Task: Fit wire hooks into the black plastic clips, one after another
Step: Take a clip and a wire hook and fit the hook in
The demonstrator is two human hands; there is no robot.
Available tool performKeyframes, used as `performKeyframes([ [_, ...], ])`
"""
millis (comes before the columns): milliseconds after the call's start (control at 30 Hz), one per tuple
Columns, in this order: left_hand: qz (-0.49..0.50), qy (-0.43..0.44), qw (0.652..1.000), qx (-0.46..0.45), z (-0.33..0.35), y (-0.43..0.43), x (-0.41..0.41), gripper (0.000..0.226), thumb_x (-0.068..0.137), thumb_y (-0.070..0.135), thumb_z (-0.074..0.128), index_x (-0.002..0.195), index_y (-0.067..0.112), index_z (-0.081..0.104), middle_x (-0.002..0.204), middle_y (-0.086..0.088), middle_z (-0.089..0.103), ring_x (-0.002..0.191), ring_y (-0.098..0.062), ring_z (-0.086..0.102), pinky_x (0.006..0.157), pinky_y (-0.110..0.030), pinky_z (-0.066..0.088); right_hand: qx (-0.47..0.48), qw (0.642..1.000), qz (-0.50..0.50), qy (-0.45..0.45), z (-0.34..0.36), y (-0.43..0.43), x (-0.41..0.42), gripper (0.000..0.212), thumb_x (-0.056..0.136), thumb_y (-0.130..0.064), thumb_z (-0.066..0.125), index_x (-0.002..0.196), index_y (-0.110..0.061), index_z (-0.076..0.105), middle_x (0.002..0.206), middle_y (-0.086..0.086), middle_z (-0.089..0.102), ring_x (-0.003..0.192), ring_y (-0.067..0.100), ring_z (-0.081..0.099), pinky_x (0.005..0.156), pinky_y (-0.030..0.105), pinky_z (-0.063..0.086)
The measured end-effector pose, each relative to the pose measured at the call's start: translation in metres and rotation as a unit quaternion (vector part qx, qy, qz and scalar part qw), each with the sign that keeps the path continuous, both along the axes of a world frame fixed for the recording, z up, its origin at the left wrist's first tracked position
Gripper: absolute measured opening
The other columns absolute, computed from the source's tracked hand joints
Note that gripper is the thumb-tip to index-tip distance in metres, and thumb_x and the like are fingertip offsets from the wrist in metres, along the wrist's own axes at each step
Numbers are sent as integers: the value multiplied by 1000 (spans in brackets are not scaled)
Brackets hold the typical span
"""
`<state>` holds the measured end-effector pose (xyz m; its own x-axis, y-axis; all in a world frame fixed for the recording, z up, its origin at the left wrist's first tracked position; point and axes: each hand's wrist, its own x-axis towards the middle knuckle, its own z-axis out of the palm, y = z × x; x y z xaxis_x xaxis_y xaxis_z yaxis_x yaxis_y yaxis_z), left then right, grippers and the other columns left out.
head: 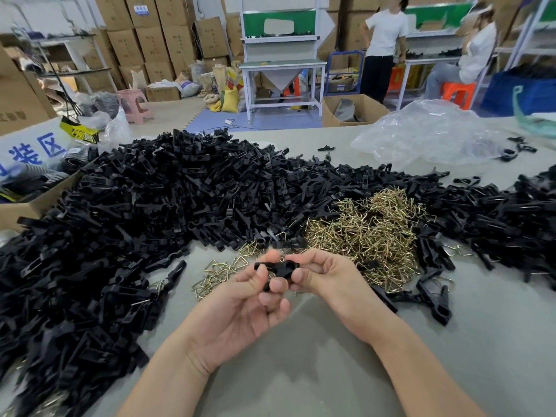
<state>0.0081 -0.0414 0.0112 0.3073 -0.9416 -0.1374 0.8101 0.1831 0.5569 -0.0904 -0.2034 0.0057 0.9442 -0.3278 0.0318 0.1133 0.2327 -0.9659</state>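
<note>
— Grey desk (301, 371), matte and plain, fills the foreground. What lies on it?

— Mostly a huge pile of black clips (180, 191), heaped from the left edge across to the far right. Set into it on the right is a tangle of brass-coloured wire hooks (370, 230). A few loose hooks (222, 272) lie flat on the desk just beyond the hands.

— And the one being worked on?

— A single black clip (278, 267), held above the desk between both hands, just in front of the wire hooks. It is glossy black plastic, flat and elongated, with rounded ends and a notched middle.

— How is each grip?

— The left hand (240, 308), palm up, pinches the clip's near end between thumb and curled fingers. The right hand (328, 278) closes its grip on the other end with thumb and forefinger. Whether a hook sits in that clip I cannot tell, since the fingers cover most of it.

— And behind?

— A crumpled clear plastic bag (430, 133) lies on the desk's far right, and a cardboard box (36, 203) stands against its left edge. Beyond is a warehouse floor with stacked cartons (150, 40), a white workbench (282, 67), a pink stool (134, 102) and an orange stool (457, 93). A standing person (386, 40) and a seated person (472, 55) are at the back.
</note>
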Motion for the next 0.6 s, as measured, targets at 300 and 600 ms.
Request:
performKeyframes([
  [300, 18, 3, 999, 40, -2, 1, -3, 45, 59, 5, 95, 98, 17, 78, 73, -10, 59, 50, -12, 53, 74, -40, 60, -20, 1000, 6, 2, 0, 1, -1, 31, 75, -10, 73, 105, -2, 71, 83, 10, 73, 75, 15, 68, 76, 23, 56],
  [600, 28, -46, 997, 55, 12, -15, -1, 37, 97, 31, 57, 128, 14, 67, 83, -5, 65, 58, -11, 59, 70, -32, 59, 14, 999, -50, -14, 3, 2, 0, 23, 86, -6, 70, 109, -6, 68, 90, 7, 77, 76, 14, 70, 75, 21, 57],
])
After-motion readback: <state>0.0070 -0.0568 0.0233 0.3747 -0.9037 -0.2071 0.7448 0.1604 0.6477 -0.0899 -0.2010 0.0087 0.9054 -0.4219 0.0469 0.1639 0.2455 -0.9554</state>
